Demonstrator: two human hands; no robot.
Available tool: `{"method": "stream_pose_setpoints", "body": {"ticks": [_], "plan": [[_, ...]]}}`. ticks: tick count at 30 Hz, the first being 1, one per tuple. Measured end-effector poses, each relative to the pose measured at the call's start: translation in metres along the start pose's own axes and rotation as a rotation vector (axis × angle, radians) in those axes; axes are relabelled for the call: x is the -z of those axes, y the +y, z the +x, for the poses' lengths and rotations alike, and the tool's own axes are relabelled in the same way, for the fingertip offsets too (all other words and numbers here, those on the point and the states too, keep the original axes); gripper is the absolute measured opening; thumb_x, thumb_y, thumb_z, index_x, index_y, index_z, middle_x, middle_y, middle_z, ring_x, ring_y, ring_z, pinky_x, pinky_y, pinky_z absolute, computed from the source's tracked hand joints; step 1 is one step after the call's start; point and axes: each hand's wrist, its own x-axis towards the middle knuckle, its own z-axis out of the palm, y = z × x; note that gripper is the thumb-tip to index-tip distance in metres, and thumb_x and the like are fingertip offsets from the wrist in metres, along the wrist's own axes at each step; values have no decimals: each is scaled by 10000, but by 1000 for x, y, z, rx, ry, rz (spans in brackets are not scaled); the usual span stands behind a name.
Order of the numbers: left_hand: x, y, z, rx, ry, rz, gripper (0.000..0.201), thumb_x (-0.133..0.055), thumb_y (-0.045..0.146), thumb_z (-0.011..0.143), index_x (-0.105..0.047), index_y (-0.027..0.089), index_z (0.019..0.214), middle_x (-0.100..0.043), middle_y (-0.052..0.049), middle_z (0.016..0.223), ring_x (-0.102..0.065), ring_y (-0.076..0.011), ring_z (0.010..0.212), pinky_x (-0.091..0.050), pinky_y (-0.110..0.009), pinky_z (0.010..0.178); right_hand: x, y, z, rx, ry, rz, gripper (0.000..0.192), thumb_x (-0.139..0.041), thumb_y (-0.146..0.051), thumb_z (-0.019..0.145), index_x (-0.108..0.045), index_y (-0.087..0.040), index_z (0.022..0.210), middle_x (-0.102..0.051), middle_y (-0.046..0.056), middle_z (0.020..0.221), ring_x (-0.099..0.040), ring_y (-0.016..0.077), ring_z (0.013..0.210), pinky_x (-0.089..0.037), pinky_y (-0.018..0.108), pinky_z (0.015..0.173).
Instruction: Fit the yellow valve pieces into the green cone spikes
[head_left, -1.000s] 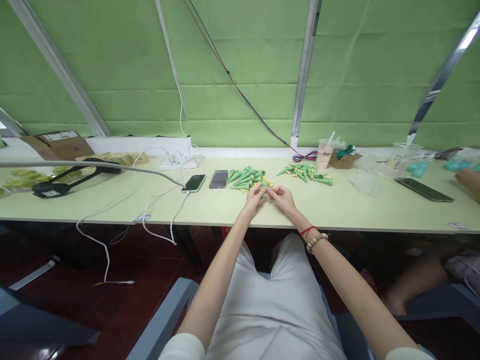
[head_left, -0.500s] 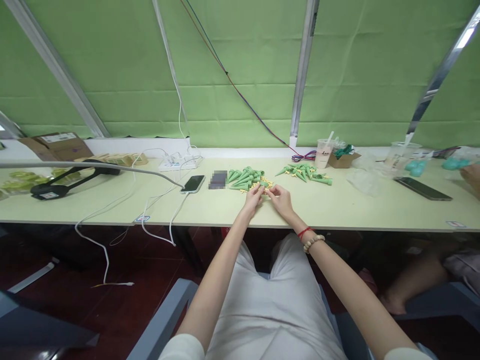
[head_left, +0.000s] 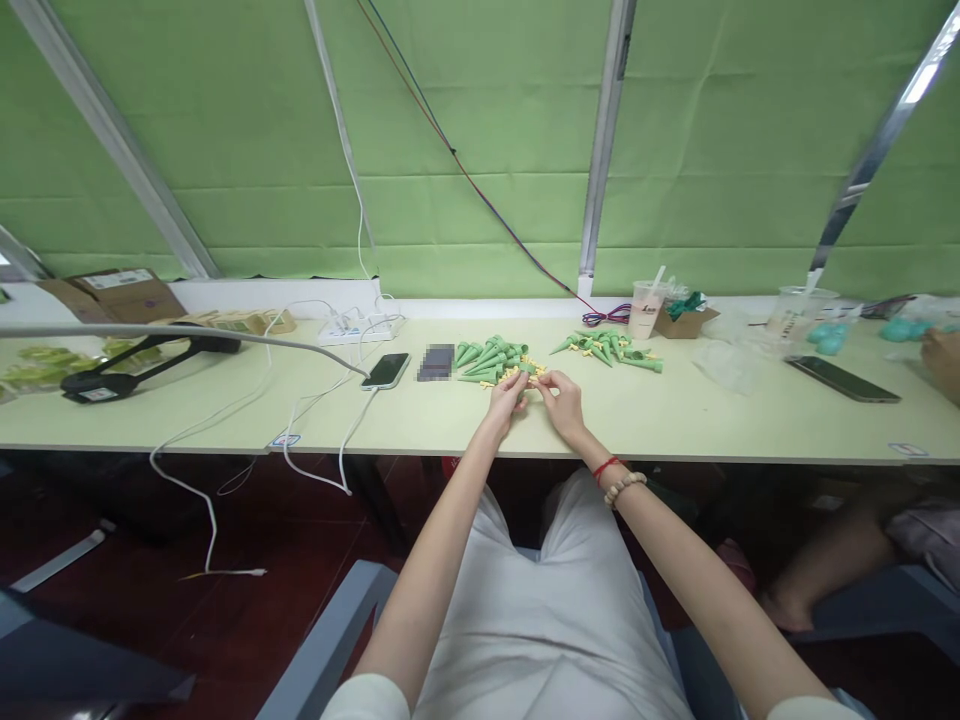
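My left hand (head_left: 507, 400) and my right hand (head_left: 562, 402) meet over the near edge of a pile of green cone-shaped pieces (head_left: 491, 355). The left fingers are closed around a small green piece, mostly hidden by the hand. In a pinch, my right thumb and forefinger hold a small yellow piece (head_left: 534, 380) against it. Small yellow pieces (head_left: 531, 363) lie loose among the cones just beyond my fingertips. To the right is a second group of green cones (head_left: 611, 346), with yellow bits at some of them.
Left of the cones lie a phone (head_left: 386, 371) with a white cable and a blurred dark rectangle (head_left: 435, 363). A drink cup (head_left: 646, 308), a small cardboard box (head_left: 684, 322) and another phone (head_left: 843, 379) are on the right. Another person's hand (head_left: 942, 358) shows at the right edge.
My fingers have shifted slightly, and a yellow piece now shows between them where green showed before. The cone piles look the same.
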Motion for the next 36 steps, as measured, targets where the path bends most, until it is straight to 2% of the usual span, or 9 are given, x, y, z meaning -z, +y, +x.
{"method": "stream_pose_setpoints", "body": {"ticks": [5,7,11,19,23,27,36], "plan": [[0,1,-3,33,-52,68,311,-736,273,633,-677,128,902,-657,-58,802,-380,17,349,-270,-152,329,1,14,5,-151,170,70,265,-570,-427,728,-514,-168,710,-612,57,718,-588,173,660,-489,326,650],[-2,2,-4,31,-68,101,282,-736,284,631,-684,113,848,-658,-62,781,-390,13,334,-248,-159,316,2,16,6,-190,192,99,302,-596,-452,699,-523,-159,712,-619,68,724,-592,174,648,-498,328,629],[-4,1,-6,20,-92,155,274,-709,342,658,-677,87,753,-640,-51,680,-404,2,308,-199,-169,294,2,12,6,-218,143,162,349,-652,-481,642,-555,-151,699,-638,73,728,-602,173,639,-513,306,570],[-2,-4,-2,-29,-64,193,307,-653,380,715,-631,91,818,-546,25,521,-427,-23,293,-214,-166,295,1,3,6,-304,94,223,406,-667,-483,623,-634,-114,789,-675,107,763,-594,159,573,-488,268,477],[-2,-4,-3,-27,-84,206,368,-566,466,767,-602,103,811,-542,23,504,-428,-36,278,-207,-173,284,0,6,6,-349,83,235,428,-638,-489,643,-660,-107,837,-691,115,798,-576,141,517,-463,261,450],[-3,-3,-3,-16,-109,210,419,-475,532,799,-574,126,835,-556,15,509,-444,-53,282,-204,-178,280,1,7,6,-376,84,227,430,-633,-488,647,-671,-102,832,-695,118,809,-565,134,499,-452,260,449],[-2,-5,-3,-30,-82,239,374,-521,518,770,-556,145,769,-400,87,397,-361,-38,251,-190,-173,291,0,14,6,-405,52,259,411,-656,-504,607,-666,-118,747,-694,98,739,-615,153,581,-499,265,529]]}}
